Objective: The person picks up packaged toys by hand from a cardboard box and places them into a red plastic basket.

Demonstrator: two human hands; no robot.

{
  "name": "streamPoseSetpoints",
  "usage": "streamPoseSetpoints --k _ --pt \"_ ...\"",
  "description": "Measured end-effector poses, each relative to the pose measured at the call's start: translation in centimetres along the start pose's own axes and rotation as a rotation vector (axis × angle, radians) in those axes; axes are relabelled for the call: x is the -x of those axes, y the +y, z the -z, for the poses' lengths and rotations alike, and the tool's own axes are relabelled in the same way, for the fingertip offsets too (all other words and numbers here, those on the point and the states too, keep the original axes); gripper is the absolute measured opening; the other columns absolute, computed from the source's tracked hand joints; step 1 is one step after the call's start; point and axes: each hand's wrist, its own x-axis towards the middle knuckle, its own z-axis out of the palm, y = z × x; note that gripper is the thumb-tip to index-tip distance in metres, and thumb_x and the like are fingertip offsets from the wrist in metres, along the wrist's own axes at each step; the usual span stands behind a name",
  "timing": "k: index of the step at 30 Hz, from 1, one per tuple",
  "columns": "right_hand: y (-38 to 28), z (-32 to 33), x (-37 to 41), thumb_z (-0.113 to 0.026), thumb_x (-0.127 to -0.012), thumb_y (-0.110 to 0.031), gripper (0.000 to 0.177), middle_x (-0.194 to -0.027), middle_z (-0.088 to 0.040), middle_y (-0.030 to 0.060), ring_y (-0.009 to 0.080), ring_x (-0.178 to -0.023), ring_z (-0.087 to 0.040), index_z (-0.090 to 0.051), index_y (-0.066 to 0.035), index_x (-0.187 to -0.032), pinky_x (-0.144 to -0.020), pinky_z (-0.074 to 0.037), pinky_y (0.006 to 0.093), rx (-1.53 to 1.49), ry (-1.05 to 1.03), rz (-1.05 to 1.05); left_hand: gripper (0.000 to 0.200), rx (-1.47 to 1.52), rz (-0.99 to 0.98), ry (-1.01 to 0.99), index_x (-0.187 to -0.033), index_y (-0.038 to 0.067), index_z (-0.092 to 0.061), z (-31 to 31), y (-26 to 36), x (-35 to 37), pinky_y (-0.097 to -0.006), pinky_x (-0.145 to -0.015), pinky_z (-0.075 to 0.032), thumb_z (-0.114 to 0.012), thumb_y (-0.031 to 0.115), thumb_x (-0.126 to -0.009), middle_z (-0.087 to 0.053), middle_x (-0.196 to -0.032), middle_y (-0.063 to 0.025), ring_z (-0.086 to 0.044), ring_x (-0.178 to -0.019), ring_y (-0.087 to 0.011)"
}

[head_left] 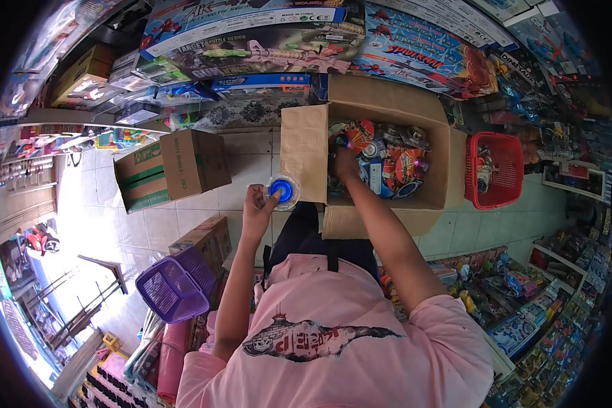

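Observation:
Between the thumb and fingers of my left hand (257,198) is a blue round disc in clear plastic wrap (282,191), held beside the box's left flap. Its exact kind does not show. My right hand (345,165) reaches down into an open cardboard box (387,90), at the left side of its contents. The fingers there are in shade and mostly hidden, so any grip cannot be made out. Packaged toys with red and orange cards (404,166) fill the box, along with several round plastic-wrapped pieces. One orange-red card (360,134) stands up just above my right hand.
A red basket (500,197) holding a few packets stands right of the box. To the left sits a closed carton (173,166). A purple basket (173,289) is at lower left. Large toy boxes (421,54) are stacked behind, and shelves of goods line the right.

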Motion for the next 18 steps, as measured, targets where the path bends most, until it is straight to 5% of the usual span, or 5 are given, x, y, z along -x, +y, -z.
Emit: streamPoseSetpoints --k 4,5,10,12,18 --pt "0.8 4.0 3.8 -0.075 -0.073 -0.016 0.044 -0.104 -0.067 0.0143 0.0309 -0.095 -0.065 -0.062 -0.006 -0.114 -0.084 -0.051 0.0384 -0.349 0.079 0.157 0.028 0.115 0.01 -0.067 -0.107 0.003 -0.048 -0.5 -1.0 -1.0 -0.0218 -0.074 -0.044 -0.07 0.006 -0.09 -0.058 -0.096 -0.0032 -0.054 -0.085 -0.0063" --pt "0.8 5.2 5.0 -0.08 -0.072 -0.016 0.045 -0.101 -0.065 0.0075 0.0214 -0.094 -0.062 -0.061 -0.005 -0.111 -0.085 -0.048 0.0338 -0.369 0.163 0.239 0.028 0.115 0.01 -0.085 -0.107 0.003 -0.048 -0.9 -0.4 -1.2 -0.0218 -0.074 -0.044 -0.07 0.006 -0.09 -0.058 -0.096 -0.0032 -0.054 -0.085 -0.0063" --pt "-0.1 11.8 12.6 -0.078 -0.082 -0.014 0.041 -0.102 -0.064 0.007 0.0124 -0.093 -0.062 -0.055 -0.004 -0.115 -0.077 -0.053 0.0296 -0.784 -0.005 -0.016 0.037 0.207 0.025 -0.362 -0.129 0.002 -0.047 -2.9 0.7 -3.2 -0.0278 -0.096 -0.043 -0.059 0.017 -0.098 -0.056 -0.122 -0.0085 -0.054 -0.111 -0.0141" --pt "-0.3 13.3 15.5 -0.075 -0.084 -0.01 0.047 -0.109 -0.061 0.0029 0.0119 -0.094 -0.061 -0.051 -0.008 -0.124 -0.079 -0.049 0.0267 -1.209 0.007 -0.086 0.042 0.24 0.09 -0.428 -0.134 0.004 -0.045 -4.0 0.9 -3.9 -0.0303 -0.098 -0.043 -0.058 0.022 -0.098 -0.055 -0.124 -0.0079 -0.055 -0.113 -0.0149" --pt "1.8 15.1 21.5 -0.071 -0.089 -0.019 0.041 -0.1 -0.062 0.0032 0.0088 -0.083 -0.058 -0.053 -0.005 -0.124 -0.069 -0.047 0.0244 -1.244 0.228 -0.223 0.041 0.22 0.192 -0.52 -0.134 0.005 -0.047 -8.9 2.8 -3.9 -0.0297 -0.098 -0.043 -0.057 0.025 -0.1 -0.055 -0.125 -0.0075 -0.054 -0.113 -0.0147"
